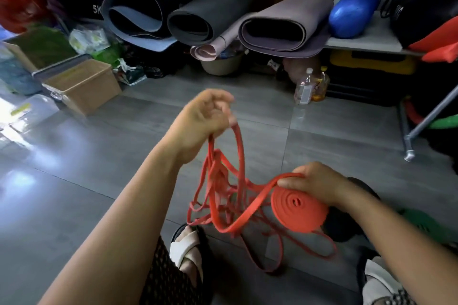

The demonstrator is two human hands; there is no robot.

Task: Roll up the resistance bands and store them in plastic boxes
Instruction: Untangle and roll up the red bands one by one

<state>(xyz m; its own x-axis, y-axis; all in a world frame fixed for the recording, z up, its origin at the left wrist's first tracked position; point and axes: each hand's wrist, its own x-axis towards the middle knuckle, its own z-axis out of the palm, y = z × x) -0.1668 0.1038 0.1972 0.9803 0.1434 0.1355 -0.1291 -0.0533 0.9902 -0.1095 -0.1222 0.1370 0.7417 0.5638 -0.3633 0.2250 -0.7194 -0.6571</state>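
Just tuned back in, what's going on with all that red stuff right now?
A person is mid-roll. The right hand holds a partly wound red coil low over the floor, thumb on the strand feeding into it. The left hand holds the loose red band tangle higher up, loops hanging down. This band is not boxed yet; the tan plastic box sits off to the left.

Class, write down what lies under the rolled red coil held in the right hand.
Loose band loops hang and trail on the floor beneath the coil. A dark round object sits behind it. The right hand and the coil cover most of it, so it cannot be identified.
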